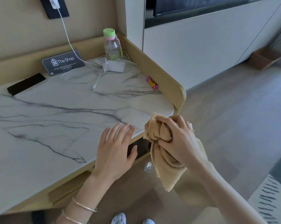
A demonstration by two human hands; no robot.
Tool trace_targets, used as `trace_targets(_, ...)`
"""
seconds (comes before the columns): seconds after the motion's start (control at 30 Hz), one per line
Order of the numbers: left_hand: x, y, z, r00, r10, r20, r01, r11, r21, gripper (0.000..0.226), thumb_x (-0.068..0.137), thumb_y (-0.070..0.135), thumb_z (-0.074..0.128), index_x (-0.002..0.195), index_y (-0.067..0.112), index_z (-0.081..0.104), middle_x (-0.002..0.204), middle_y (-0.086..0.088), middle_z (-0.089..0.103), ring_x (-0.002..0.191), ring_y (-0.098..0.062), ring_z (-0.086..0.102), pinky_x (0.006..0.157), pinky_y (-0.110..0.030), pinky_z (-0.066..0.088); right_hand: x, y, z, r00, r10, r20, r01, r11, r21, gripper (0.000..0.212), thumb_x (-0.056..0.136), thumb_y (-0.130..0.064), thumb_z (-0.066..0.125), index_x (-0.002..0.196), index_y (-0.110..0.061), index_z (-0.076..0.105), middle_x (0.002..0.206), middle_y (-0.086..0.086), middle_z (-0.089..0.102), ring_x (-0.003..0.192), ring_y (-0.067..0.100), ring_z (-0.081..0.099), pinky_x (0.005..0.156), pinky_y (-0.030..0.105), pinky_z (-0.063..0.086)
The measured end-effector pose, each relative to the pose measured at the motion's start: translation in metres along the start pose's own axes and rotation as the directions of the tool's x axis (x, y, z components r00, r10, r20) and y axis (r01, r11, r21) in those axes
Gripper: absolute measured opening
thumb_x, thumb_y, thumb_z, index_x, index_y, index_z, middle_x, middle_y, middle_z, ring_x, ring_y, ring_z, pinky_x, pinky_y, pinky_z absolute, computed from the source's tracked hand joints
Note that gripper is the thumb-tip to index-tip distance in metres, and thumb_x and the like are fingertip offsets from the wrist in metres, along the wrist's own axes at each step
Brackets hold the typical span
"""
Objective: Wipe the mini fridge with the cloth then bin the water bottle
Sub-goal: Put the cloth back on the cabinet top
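My right hand [176,135] is closed around a bunched tan cloth [162,159], held just off the front right corner of a marble counter [55,118]; the cloth's loose end hangs down. My left hand [115,147] lies flat, fingers spread, on the counter's front edge. Below the edge a dark surface [140,148] shows between the hands, perhaps the mini fridge; most of it is hidden. A small clear water bottle [148,166] with a white cap stands on the floor beneath. A clear bottle with a green lid [111,45] stands at the counter's back.
On the counter sit a "The Shop" sign [64,62], a white charger with cables [114,66], a black phone [26,84] and a pink snack wrapper [152,82]. A raised wooden rim [160,75] borders the right side. A brown bin [265,58] stands on the floor far right.
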State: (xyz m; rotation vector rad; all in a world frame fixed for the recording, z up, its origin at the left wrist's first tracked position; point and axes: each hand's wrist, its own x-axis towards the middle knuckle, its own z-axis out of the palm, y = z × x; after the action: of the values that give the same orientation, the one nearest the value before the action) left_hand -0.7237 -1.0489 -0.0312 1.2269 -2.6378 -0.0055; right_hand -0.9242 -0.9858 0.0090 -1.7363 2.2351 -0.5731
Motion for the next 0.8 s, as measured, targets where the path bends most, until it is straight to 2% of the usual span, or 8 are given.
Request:
trace_targets(0.2, 0.036, -0.049, 0.004, 0.999, -0.034, 0.022, 0.033, 0.999, 0.038, 0.057, 0.089, 0.042, 0.037, 0.131, 0.011, 0.058, 0.132, -0.008, 0.061, 0.125, -0.028, 0.053, 0.104, -0.048, 0.042, 0.068, -0.018, 0.019, 0.999, -0.037, 0.001, 0.037, 0.999, 0.004, 0.058, 0.076, -0.035, 0.064, 0.128, -0.043, 0.039, 0.123, -0.006, 0.042, 0.112, 0.021, 0.041, 0.094, 0.039, 0.039)
trace_targets(0.37, 0.073, -0.097, 0.022, 1.000, -0.006, 0.009, 0.005, 1.000, 0.031, 0.055, 0.086, 0.040, 0.040, 0.126, 0.010, 0.063, 0.129, -0.008, 0.063, 0.120, -0.029, 0.057, 0.101, -0.044, 0.034, 0.138, -0.027, 0.044, 1.000, 0.000, 0.002, 0.000, 1.000, 0.012, 0.059, 0.075, -0.034, 0.065, 0.128, -0.042, 0.039, 0.123, -0.005, 0.045, 0.109, 0.023, 0.043, 0.091, 0.040, 0.037)
trace_targets(0.53, 0.101, -0.138, 0.048, 0.999, 0.029, 0.041, -0.029, 1.000, 0.004, 0.054, 0.084, 0.038, 0.043, 0.124, 0.009, 0.064, 0.127, -0.009, 0.064, 0.117, -0.030, 0.059, 0.100, -0.045, 0.036, 0.203, -0.032, 0.075, 0.999, 0.051, -0.001, -0.051, 0.998, 0.037, 0.062, 0.075, -0.037, 0.065, 0.130, -0.042, 0.037, 0.125, -0.003, 0.046, 0.116, 0.026, 0.042, 0.095, 0.047, 0.037)
trace_targets(0.67, 0.115, -0.156, 0.070, 0.994, 0.036, 0.104, -0.032, 0.999, -0.038, 0.053, 0.083, 0.039, 0.044, 0.122, 0.009, 0.065, 0.125, -0.009, 0.065, 0.114, -0.031, 0.061, 0.096, -0.047, 0.047, 0.225, -0.024, 0.107, 0.990, 0.120, 0.079, -0.118, 0.992, -0.038, 0.065, 0.078, -0.046, 0.064, 0.134, -0.042, 0.032, 0.134, -0.003, 0.040, 0.126, 0.029, 0.033, 0.095, 0.053, 0.038)
trace_targets(0.8, 0.121, -0.160, 0.088, 0.984, 0.054, 0.172, -0.044, 0.997, -0.065, 0.055, 0.081, 0.040, 0.044, 0.122, 0.009, 0.065, 0.128, -0.012, 0.063, 0.116, -0.033, 0.059, 0.097, -0.048, 0.047, 0.224, -0.020, 0.120, 0.989, 0.110, 0.098, -0.098, 0.987, -0.124, 0.070, 0.077, -0.051, 0.064, 0.137, -0.045, 0.027, 0.142, -0.003, 0.033, 0.134, 0.031, 0.022, 0.095, 0.059, 0.035)
